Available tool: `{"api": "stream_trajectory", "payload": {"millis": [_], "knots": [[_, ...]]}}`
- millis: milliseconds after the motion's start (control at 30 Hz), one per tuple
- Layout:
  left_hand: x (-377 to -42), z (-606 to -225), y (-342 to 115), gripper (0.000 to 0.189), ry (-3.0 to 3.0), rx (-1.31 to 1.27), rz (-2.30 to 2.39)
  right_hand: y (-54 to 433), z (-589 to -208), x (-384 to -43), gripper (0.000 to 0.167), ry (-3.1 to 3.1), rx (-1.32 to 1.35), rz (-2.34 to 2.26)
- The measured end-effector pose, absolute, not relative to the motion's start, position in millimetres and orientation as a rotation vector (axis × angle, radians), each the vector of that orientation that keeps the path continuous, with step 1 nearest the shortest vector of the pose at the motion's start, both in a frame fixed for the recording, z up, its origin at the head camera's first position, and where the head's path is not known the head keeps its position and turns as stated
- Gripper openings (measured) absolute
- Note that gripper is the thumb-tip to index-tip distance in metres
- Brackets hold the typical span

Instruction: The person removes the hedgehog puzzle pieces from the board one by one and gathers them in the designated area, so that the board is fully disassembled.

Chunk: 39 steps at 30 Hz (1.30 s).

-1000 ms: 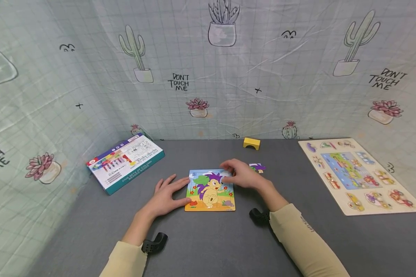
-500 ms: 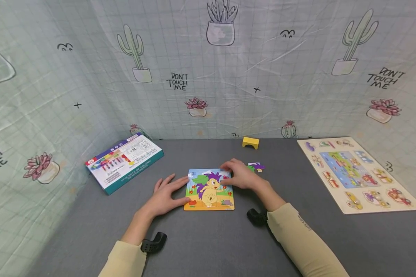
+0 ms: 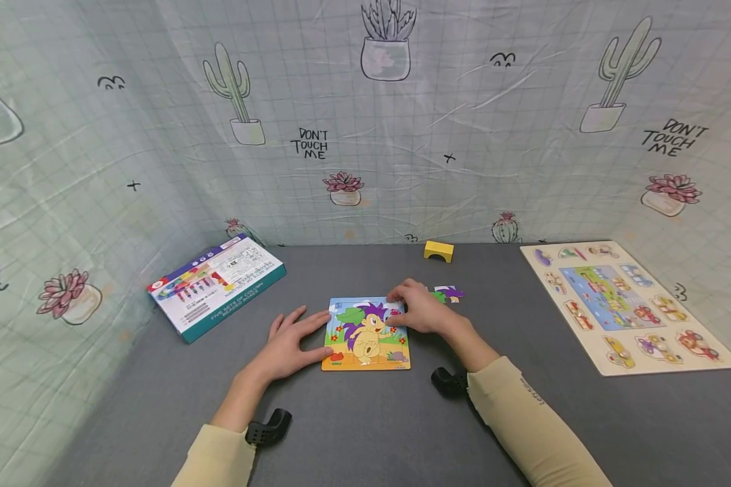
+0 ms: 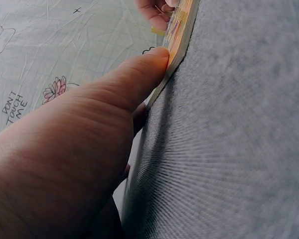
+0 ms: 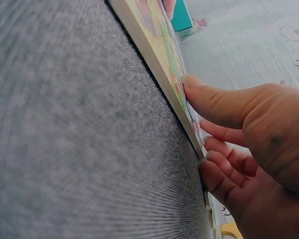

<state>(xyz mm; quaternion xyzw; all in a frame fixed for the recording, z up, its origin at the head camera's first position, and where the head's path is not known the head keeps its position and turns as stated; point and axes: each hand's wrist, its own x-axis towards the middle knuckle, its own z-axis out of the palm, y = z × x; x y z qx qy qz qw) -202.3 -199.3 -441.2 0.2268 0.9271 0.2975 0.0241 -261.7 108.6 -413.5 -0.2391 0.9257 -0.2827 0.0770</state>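
A square jigsaw puzzle (image 3: pixel 365 348) with a purple-haired hedgehog picture lies flat on the table. My left hand (image 3: pixel 284 348) rests at its left edge, fingers spread, with thumb and index finger touching the border. At the upper right corner, my right hand (image 3: pixel 423 308) has its fingers bent and its thumb down on the picture, gripping a puzzle piece (image 5: pixel 196 127) there. Much of that corner is hidden under the hand. Just beyond the right hand lie loose puzzle pieces (image 3: pixel 449 293), purple, green and white, partly covered by it.
A yellow arch block (image 3: pixel 439 251) stands at the back. On the right lies a wooden puzzle board (image 3: pixel 591 352) with vehicle pictures. A flat teal-sided box (image 3: pixel 219 287) lies at the left. A patterned cloth (image 3: pixel 280 189) hangs behind the dark table (image 3: pixel 353 433).
At the upper right corner, my right hand has shifted very slightly, and a little more of the loose green piece shows beside it. My left hand stays at the left edge.
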Motion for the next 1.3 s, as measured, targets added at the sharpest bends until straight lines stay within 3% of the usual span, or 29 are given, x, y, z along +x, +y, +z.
{"api": "stream_trajectory", "payload": {"millis": [467,933,1300], "knots": [[-202.6,-441.6,-199.4,0.069,2.865,0.702,0.916,107.5,-414.1,-261.1,0.05,2.764,-0.735,-0.929],[-203.2,-442.1,-199.3,0.07,2.87,0.704,0.901,111.0,-413.3,-260.5,0.027,2.692,-0.835,-1.152],[-202.9,-442.0,-199.1,0.07,2.88,0.68,0.891,113.5,-413.7,-262.0,0.02,2.634,-0.816,-1.255]]}}
